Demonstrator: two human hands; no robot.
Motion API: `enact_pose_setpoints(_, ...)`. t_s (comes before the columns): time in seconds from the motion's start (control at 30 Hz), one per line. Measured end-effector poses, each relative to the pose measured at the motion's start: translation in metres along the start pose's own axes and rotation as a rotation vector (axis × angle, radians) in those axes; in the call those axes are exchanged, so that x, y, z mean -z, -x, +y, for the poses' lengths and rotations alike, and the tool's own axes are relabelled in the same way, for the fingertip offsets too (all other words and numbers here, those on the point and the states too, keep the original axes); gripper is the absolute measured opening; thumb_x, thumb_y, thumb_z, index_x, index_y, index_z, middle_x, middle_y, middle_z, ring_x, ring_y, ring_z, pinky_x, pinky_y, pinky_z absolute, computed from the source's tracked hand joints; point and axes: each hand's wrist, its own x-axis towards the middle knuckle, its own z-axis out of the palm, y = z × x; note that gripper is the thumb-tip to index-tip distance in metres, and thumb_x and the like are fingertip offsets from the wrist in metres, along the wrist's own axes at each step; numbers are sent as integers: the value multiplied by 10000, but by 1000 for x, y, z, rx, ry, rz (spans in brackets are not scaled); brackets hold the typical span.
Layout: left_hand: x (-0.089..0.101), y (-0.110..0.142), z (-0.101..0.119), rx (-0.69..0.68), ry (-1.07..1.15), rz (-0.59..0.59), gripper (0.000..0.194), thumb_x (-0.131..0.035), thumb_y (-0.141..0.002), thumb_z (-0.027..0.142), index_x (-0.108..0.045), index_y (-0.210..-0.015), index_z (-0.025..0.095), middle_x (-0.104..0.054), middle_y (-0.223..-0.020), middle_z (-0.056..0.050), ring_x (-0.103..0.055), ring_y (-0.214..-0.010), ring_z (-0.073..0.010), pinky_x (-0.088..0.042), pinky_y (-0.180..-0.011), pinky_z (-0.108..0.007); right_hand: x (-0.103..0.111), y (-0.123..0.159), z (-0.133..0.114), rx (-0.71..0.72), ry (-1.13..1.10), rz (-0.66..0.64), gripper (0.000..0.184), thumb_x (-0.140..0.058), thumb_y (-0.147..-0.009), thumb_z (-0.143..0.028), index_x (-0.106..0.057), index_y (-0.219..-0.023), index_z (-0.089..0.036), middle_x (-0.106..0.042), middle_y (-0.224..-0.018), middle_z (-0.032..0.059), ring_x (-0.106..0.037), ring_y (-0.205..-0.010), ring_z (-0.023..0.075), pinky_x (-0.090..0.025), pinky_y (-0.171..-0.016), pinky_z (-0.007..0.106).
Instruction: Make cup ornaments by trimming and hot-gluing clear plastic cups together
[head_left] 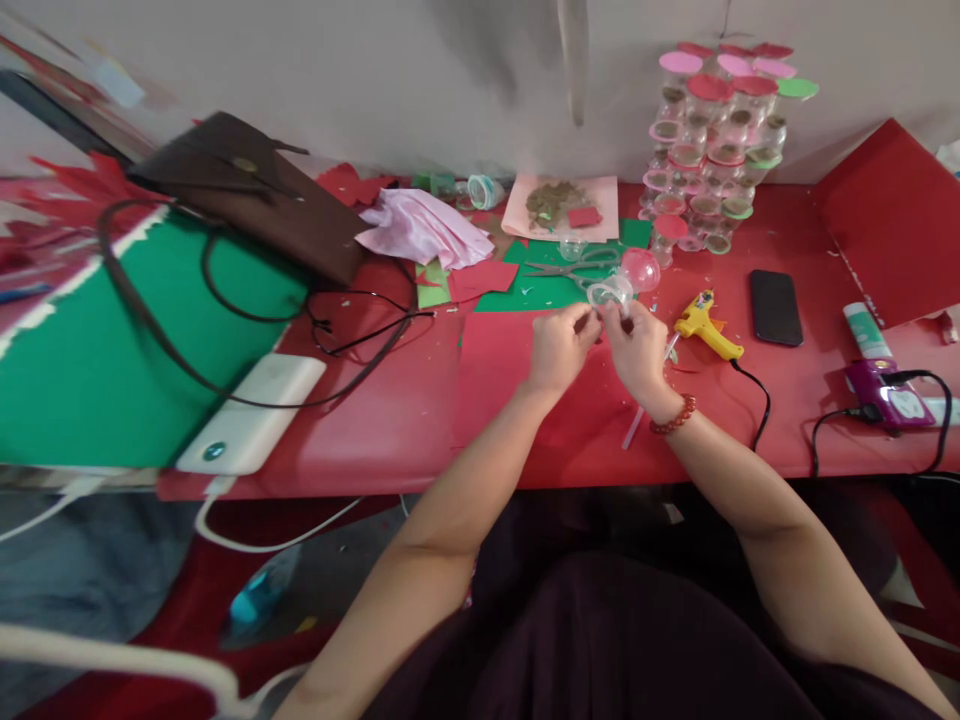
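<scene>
My left hand (pixel 564 345) and my right hand (pixel 636 350) meet over a red paper sheet (pixel 499 370), fingertips pinched close together. Whatever sits between the fingers is too small or hidden to make out. Directly beyond the fingertips is a clear plastic cup (pixel 610 291), its round rim showing; whether the fingers grip it or only overlap it, I cannot tell. A cup with a pink-red round piece (pixel 640 269) lies against it. Scissors (pixel 574 268) rest on green paper (pixel 525 290) behind my hands. To the right lies a yellow hot glue gun (pixel 709 327), a glue stick (pixel 632 427) near my right wrist.
At the back hangs a tiered string of clear cups (pixel 705 150) with coloured discs. A phone (pixel 776 307) and a purple power adapter (pixel 892 395) with cords lie right. Left are a brown bag (pixel 255 190), eyeglasses (pixel 367 322), a white power bank (pixel 255 415) and pink cloth (pixel 427 230).
</scene>
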Motion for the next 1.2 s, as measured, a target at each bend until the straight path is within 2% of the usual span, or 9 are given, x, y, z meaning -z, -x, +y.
enact_pose_setpoints(0.2,0,1,4,11,-119,88,261,-624,-928,266,-650,-674,212,-705,-644,-26,-644,-614,-152,-458,-641,-278,3,-1,-4,-26,13,-29,384,-596,-945,-292,-400,-619,-239,-403,-566,-59,-354,-554,108,-259,-590,293)
enact_pose_setpoints(0.4,15,-11,-7,101,-2,201,186,-598,-937,244,-768,-876,202,-748,-692,-13,-684,-625,-145,-507,-659,-258,5,-2,-1,-47,-19,-18,404,-603,-938,-331,-397,-604,-238,-381,-541,-69,-341,-540,103,-249,-578,292)
enact_pose_setpoints(0.5,16,-15,-11,115,83,169,141,-649,-880,176,-783,-842,194,-791,-788,-38,-717,-697,-151,-540,-702,-260,4,-6,2,-81,-61,-12,411,-601,-950,-371,-427,-603,-235,-402,-539,-68,-358,-536,103,-260,-577,296)
enact_pose_setpoints(0.57,14,-15,-10,113,125,145,201,-618,-846,99,-794,-831,195,-816,-882,-53,-736,-782,-156,-557,-738,-263,4,-8,4,-95,-90,-12,392,-597,-956,-376,-467,-616,-229,-421,-544,-66,-379,-542,104,-277,-583,296)
enact_pose_setpoints(0.63,11,-14,-8,128,160,103,227,-606,-842,101,-808,-868,201,-827,-934,-55,-742,-821,-161,-569,-754,-270,3,-9,6,-96,-110,-12,369,-594,-960,-378,-502,-638,-224,-438,-550,-66,-393,-551,105,-294,-588,293)
enact_pose_setpoints(0.8,9,-9,2,126,166,16,143,-672,-873,251,-805,-838,209,-817,-834,-47,-734,-755,-173,-573,-743,-287,3,-7,6,-79,-101,-21,375,-596,-956,-408,-496,-644,-225,-461,-562,-60,-393,-560,103,-304,-591,289)
enact_pose_setpoints(0.93,8,-7,5,105,160,17,167,-647,-882,246,-789,-801,211,-807,-797,-36,-732,-744,-174,-559,-738,-287,3,-5,3,-67,-63,-9,414,-621,-944,-387,-437,-607,-233,-443,-557,-58,-390,-557,107,-290,-589,295)
enact_pose_setpoints(1.07,9,-7,5,97,159,18,148,-652,-877,247,-778,-809,210,-803,-801,-40,-723,-740,-166,-549,-733,-279,3,-4,1,-55,-55,-3,405,-613,-949,-356,-431,-608,-236,-426,-553,-59,-383,-550,111,-288,-590,298)
enact_pose_setpoints(1.2,9,-6,4,94,99,35,195,-630,-900,273,-728,-740,220,-778,-751,-29,-696,-710,-162,-522,-700,-279,1,-2,2,-29,-33,-12,389,-623,-933,-345,-430,-613,-238,-415,-549,-63,-363,-546,110,-283,-584,291)
